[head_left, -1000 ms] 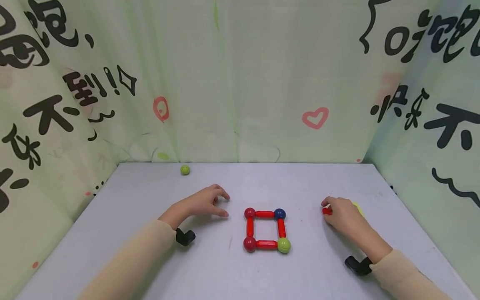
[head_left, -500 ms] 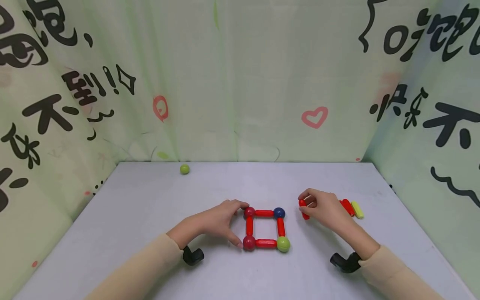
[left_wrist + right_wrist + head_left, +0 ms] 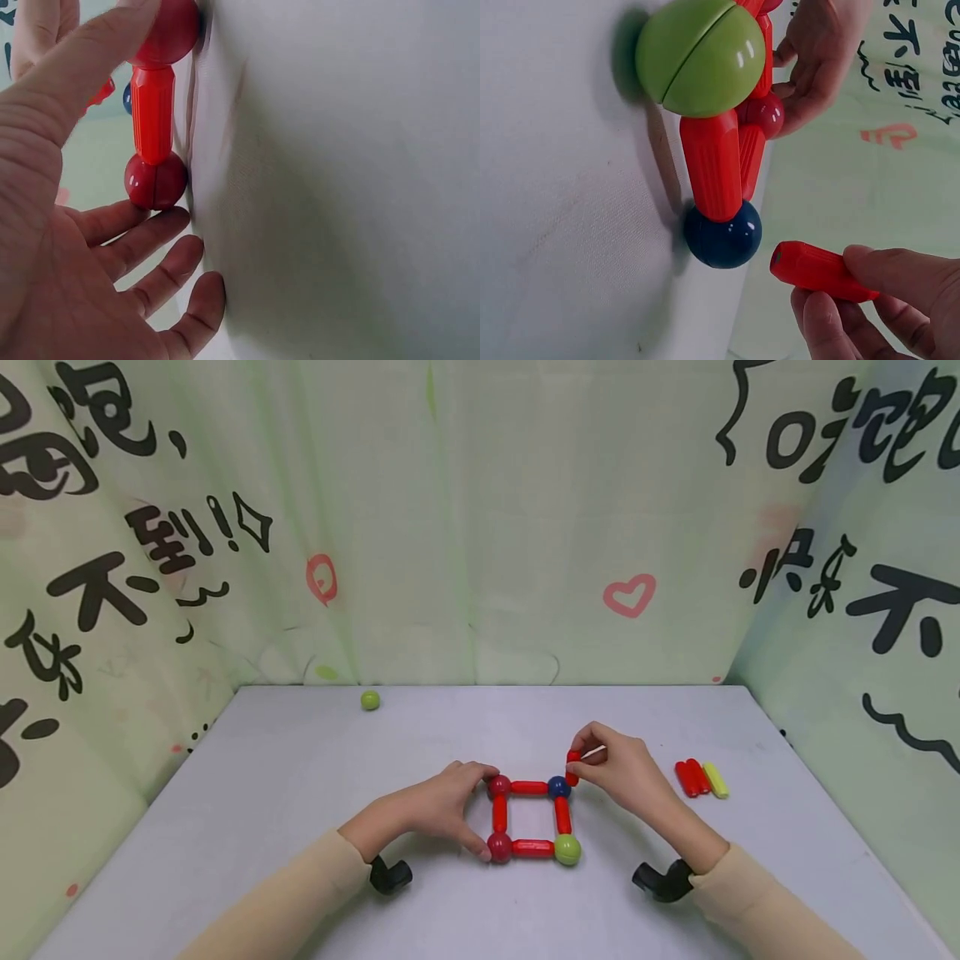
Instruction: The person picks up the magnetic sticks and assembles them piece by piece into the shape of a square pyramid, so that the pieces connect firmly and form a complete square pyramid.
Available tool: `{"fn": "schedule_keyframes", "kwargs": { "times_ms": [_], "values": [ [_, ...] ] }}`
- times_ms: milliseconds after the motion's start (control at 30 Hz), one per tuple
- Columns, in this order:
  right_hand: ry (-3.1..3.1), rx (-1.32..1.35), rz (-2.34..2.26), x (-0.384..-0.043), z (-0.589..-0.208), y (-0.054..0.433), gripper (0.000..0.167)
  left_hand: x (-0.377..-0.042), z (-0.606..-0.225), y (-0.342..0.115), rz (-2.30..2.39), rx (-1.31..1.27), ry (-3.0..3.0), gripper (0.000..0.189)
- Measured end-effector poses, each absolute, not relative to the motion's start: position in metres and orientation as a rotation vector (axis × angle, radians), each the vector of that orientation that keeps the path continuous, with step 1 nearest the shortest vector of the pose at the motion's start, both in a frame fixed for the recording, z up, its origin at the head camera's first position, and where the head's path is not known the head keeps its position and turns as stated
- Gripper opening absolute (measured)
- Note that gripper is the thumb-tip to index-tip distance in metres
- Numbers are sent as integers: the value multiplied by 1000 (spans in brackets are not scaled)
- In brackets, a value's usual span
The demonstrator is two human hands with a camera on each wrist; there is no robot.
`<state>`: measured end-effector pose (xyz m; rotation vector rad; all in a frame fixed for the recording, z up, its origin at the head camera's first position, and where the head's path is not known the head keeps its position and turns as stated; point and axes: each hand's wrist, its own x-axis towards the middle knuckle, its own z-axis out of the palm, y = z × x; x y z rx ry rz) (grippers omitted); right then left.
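Observation:
A square of red magnetic rods [image 3: 533, 849] joined by balls lies on the white table. Its corners are two dark red balls [image 3: 499, 847] on the left, a blue ball [image 3: 558, 787] at the far right and a green ball [image 3: 567, 850] at the near right. My left hand [image 3: 447, 806] spans the left side, thumb on the near red ball and fingertips at the far one [image 3: 156, 180]. My right hand [image 3: 617, 767] pinches a loose red rod [image 3: 821, 271] between thumb and fingers. That rod stands roughly upright above the blue ball, with a small gap in the right wrist view.
Two red rods [image 3: 692, 777] and a yellow-green rod [image 3: 716, 780] lie side by side to the right of the right hand. A lone green ball [image 3: 370, 700] sits near the table's back edge. Printed curtains [image 3: 525, 527] stand behind and at both sides.
My right hand has picked up a red rod at the right and carried it left to above the blue ball. The left hand has moved right, onto the square's left side.

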<state>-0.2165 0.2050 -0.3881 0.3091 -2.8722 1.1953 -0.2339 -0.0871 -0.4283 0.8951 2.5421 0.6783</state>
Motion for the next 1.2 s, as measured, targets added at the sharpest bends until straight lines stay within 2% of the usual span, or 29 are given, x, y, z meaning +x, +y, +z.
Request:
{"fn": "schedule_keyframes", "kwargs": {
  "times_ms": [500,1000,1200],
  "values": [
    [-2873,298,1148,-214,-389,197,16,-234,-429,-86,689,874,2544,104],
    [-2958,269,645,-212,-391,246,19,-234,-427,-87,707,944,2507,104],
    [-2999,227,416,-209,-398,272,23,-237,-425,-88,770,994,2406,84]
  ]
}}
